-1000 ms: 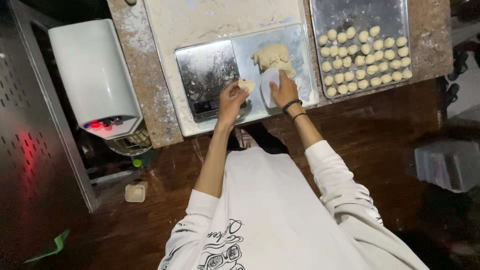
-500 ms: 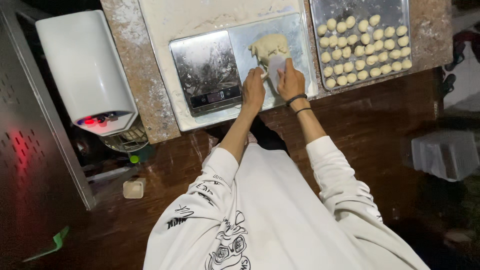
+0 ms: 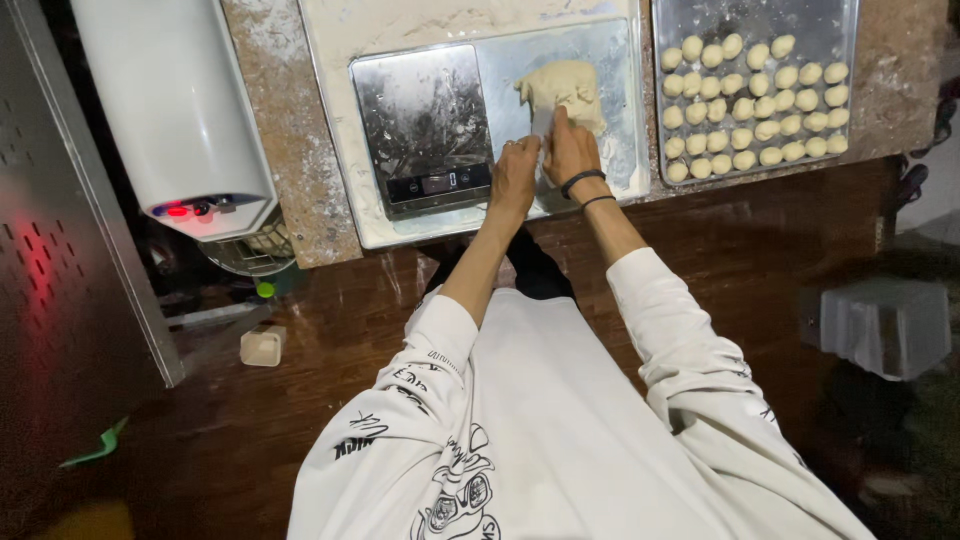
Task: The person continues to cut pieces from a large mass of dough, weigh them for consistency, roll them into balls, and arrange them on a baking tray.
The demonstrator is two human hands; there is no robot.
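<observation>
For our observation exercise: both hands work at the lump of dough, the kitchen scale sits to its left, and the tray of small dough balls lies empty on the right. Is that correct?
Not quite. In the head view the tray is not empty: rows of small dough balls cover much of it. The rest holds: left hand and right hand at the lump of dough, kitchen scale to its left.

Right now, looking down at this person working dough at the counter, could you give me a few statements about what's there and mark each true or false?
1. Both hands are at the dough lump. True: the left hand and right hand meet at its near edge.
2. The tray on the right is bare. False: it holds rows of small dough balls.
3. A digital scale sits left of the dough lump. True.
4. A dough ball sits on the scale. False: its platform shows nothing on it.
5. The right wrist wears dark bands. True.
</observation>
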